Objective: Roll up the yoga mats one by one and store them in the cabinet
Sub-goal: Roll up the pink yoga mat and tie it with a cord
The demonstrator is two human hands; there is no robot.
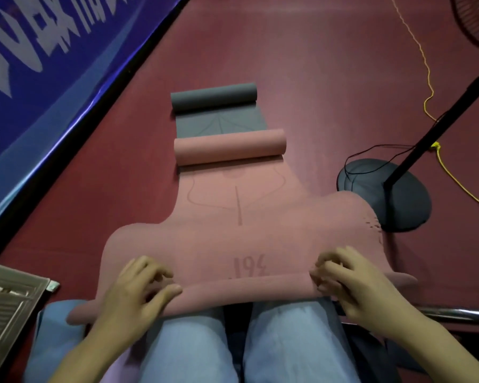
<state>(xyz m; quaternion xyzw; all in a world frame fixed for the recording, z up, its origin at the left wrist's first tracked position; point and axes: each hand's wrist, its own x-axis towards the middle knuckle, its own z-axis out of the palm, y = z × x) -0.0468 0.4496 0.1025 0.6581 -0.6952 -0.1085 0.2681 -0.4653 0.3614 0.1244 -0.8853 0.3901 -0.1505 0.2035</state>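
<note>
A pink yoga mat (233, 233) stretches away from me over the dark red floor, its far end curled into a roll (230, 147). Its near end is folded over into a thin roll across my knees. My left hand (138, 288) grips that rolled edge on the left, and my right hand (351, 280) grips it on the right, fingers curled over the fold. Beyond the pink mat lies a grey yoga mat (219, 123), flat for a short stretch with its far end rolled (213, 97). No cabinet shows in this view.
A standing fan's round dark base (398, 200) and slanted pole sit right of the mat, with a black cable and a yellow cord (454, 175) on the floor. A blue banner (39, 78) runs along the left. A ribbed metal panel (9, 305) is near left.
</note>
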